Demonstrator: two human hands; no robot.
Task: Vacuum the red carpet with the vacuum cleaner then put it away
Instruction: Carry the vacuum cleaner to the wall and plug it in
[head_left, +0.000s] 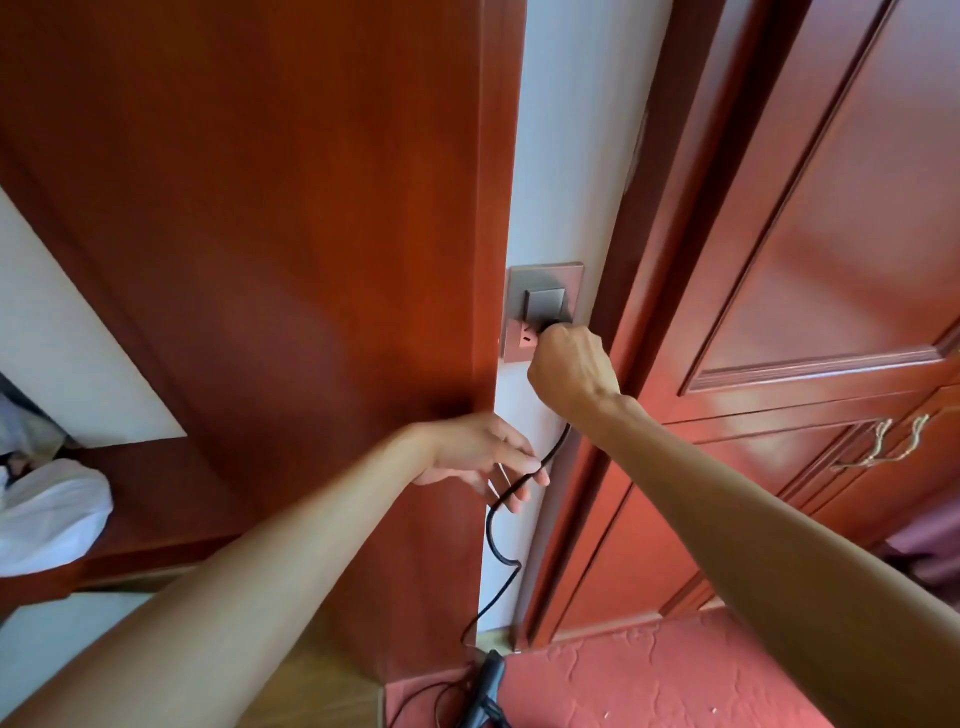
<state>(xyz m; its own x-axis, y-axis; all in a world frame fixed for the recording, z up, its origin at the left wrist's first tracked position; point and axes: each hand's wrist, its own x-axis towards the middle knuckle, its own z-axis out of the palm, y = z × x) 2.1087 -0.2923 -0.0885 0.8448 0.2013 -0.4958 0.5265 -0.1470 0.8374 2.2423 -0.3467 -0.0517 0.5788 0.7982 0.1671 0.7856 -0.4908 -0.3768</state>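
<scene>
My right hand (571, 371) is closed around a dark plug at the wall socket (540, 312), a grey plate on the white wall strip. From the plug a black power cord (493, 530) hangs down and curls toward the floor. My left hand (483, 457) pinches the cord loosely between its fingers, a little below the socket. At the bottom edge lies a dark part of the vacuum cleaner (485, 686), partly cut off, beside the red carpet (649, 675).
A reddish wooden panel (260, 260) stands to the left of the socket, and a wooden door (805, 260) with brass handles (883, 441) to the right. A white bag (47, 514) sits on a wooden ledge at the left. Wood floor (332, 675) shows bottom centre.
</scene>
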